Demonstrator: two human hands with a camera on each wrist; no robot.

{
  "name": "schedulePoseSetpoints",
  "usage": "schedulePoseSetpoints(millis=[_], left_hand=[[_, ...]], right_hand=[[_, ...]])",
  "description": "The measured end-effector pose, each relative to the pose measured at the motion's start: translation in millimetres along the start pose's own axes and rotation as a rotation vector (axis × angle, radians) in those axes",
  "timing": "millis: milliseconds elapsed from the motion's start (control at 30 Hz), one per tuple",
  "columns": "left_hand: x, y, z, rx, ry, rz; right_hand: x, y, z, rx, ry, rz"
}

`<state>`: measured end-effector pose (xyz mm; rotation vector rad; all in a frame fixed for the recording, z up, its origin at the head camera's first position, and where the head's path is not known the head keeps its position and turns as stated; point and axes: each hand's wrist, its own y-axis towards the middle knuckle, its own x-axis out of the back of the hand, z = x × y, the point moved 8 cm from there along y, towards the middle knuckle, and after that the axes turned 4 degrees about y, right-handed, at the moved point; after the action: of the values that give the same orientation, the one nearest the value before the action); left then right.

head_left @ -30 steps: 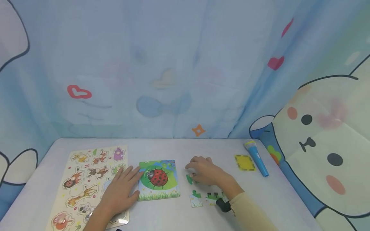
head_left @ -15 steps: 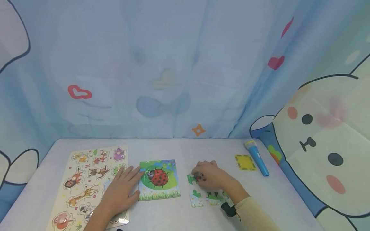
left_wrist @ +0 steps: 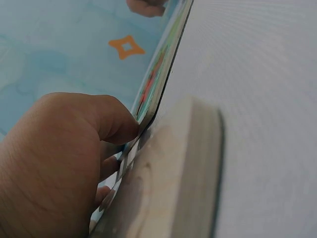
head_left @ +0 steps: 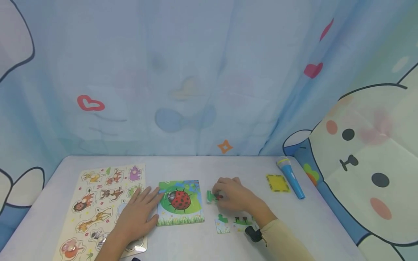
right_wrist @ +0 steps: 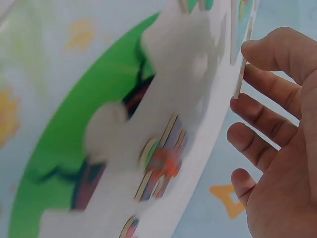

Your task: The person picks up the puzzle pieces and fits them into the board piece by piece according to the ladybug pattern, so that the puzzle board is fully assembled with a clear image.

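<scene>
My left hand [head_left: 138, 217] lies with fingers spread over the right side of a wooden animal puzzle board [head_left: 76, 188]. Its fingertips and thumb reach the left edge of a square ladybug puzzle [head_left: 196, 203]. In the left wrist view the thumb touches the ladybug puzzle's corner [left_wrist: 148, 116]. To the right of that puzzle, my right hand [head_left: 236, 195] pinches a green puzzle piece [head_left: 210, 197] with a red part. The right wrist view shows this piece [right_wrist: 241, 79] edge-on between thumb and fingers. Below the hand lie a green-and-white piece [head_left: 222, 226] and a piece with black legs [head_left: 241, 222].
At the back right are a yellow square frame [head_left: 277, 183] and a blue toy microphone [head_left: 290, 175]. A small orange-red piece [right_wrist: 166, 163] lies on the table in the right wrist view. A printed curtain [head_left: 196, 72] hangs behind the table.
My right hand has come down to the green piece, then shifted slightly left and up with it, nearer the ladybug puzzle. My left hand has stayed in place.
</scene>
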<state>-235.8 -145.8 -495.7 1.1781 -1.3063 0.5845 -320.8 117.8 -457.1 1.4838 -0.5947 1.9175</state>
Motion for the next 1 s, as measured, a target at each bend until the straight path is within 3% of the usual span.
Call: schedulePoseSetpoints(millis=[567, 1000], left_hand=[[-0.6, 0.5, -1.4, 0.001, -0.018, -0.009], [2.1, -0.2, -0.8, 0.004, -0.002, 0.001]], right_hand=[[-12, 33, 47, 0.138, 0.012, 0.035], [-23, 66, 98, 0.234, -0.034, 0.054]])
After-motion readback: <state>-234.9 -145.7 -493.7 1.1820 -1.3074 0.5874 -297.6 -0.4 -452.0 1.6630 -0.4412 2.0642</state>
